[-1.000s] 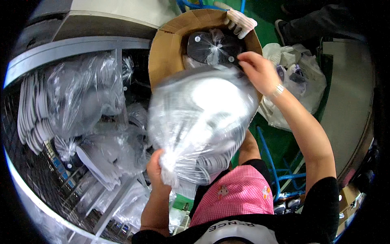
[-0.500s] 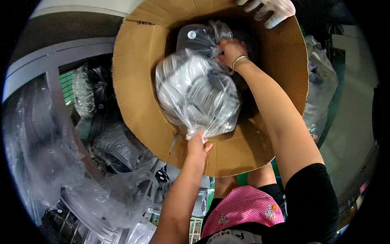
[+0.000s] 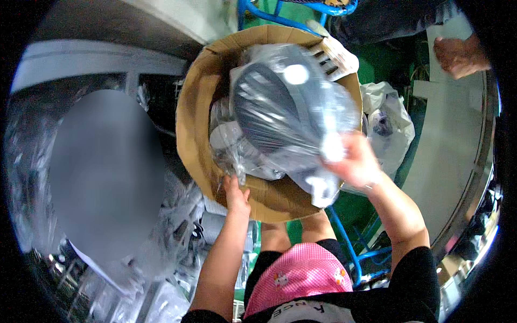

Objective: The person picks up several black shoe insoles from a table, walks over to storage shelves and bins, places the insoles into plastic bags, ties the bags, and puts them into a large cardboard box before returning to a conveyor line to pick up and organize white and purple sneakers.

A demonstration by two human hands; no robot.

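Two bare hands work at an open cardboard box (image 3: 194,124) that fills the upper middle of the view, its brown flaps spread wide. The right hand (image 3: 353,161) has its grip closed on a clear plastic bag (image 3: 293,116) holding a round dark grey part; the bag is lifted over the box's right half, crinkled and shiny with glare. The left hand (image 3: 235,195) rests at the box's near rim, its fingers touching the lower edge of the wrapping there; whether that grip is closed on the plastic or only pressed against it I cannot tell. Deeper in the box, just left of the lifted bag, lie more bagged pieces (image 3: 229,137) in pale grey and white.

At the box's far right corner a white slotted piece (image 3: 336,54) pokes out above the rim. Right of the box sits a heap of white plastic bags (image 3: 390,129), with a dark shape showing inside one. Another person's hand (image 3: 458,54) rests on a pale grey bench (image 3: 452,156) at the upper right. Blue metal tubing (image 3: 344,237) runs under the box over a green floor (image 3: 401,59). Lower left, a jumble of clear wrapped items (image 3: 177,226) lies in a heap. A pink checked apron (image 3: 301,274) shows at the bottom.
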